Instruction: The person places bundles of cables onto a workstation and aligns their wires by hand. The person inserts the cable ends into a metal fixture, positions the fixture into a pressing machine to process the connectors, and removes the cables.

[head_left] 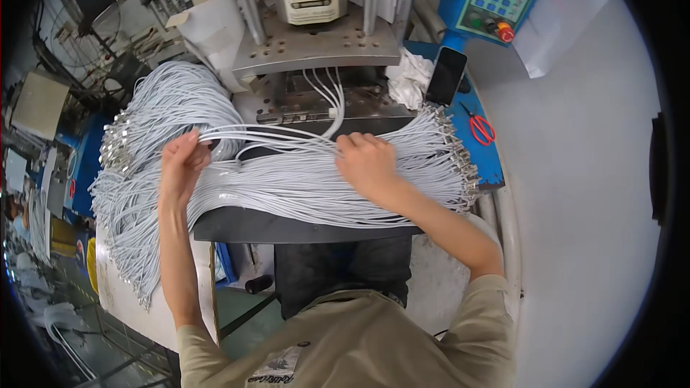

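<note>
Several white cables [266,131] stretch between my two hands, above a thick layer of similar cables. My left hand [183,158] pinches them at the left, beside a looped bundle of white cables [180,97]. At the other side my right hand [366,164] has its fingers closed on the cables, over the spread layer of white cables [309,197]. Metal-looking connectors [460,162] line the right end of that layer. A few white cables [332,104] curve down from under the machine's metal plate [320,54] toward my right hand.
Ahead stands a press-like machine [313,0] with upright rods. A blue control box [496,0] with keys and a red knob is at the upper right. Near it lie crumpled white tissue [411,77], a black phone [446,75] and red-handled scissors [481,129]. A dark board [237,226] edges the work surface.
</note>
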A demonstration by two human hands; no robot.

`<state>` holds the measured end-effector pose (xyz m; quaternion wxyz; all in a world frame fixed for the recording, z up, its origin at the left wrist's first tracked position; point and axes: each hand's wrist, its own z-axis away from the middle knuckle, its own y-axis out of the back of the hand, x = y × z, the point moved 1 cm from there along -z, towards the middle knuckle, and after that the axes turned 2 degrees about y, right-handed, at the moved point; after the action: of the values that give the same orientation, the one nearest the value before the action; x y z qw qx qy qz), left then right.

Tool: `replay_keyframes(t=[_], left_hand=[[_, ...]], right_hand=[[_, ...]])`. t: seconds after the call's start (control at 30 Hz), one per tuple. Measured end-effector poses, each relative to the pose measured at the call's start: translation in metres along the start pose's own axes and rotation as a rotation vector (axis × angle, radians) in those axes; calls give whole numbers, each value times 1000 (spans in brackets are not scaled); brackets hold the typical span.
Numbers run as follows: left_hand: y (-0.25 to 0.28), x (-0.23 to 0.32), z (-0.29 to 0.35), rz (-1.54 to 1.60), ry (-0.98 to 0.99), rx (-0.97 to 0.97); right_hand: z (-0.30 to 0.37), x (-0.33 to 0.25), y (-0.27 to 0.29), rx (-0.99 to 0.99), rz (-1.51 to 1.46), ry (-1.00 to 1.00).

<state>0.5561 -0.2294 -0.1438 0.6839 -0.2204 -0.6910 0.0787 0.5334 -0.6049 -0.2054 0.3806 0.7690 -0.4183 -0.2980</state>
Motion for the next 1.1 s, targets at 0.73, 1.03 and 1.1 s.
replay_keyframes(t=[0.73,1.03,1.1], left_hand=[[-192,-125,33,27,514,-414],[-172,-129,52,-55,504,-276],[-171,-126,55,-81,408,-212]], right_hand=[[-23,20,100,-262,130,375],[-53,53,54,-551,-374,-80],[-72,85,12,-575,-206,-76]])
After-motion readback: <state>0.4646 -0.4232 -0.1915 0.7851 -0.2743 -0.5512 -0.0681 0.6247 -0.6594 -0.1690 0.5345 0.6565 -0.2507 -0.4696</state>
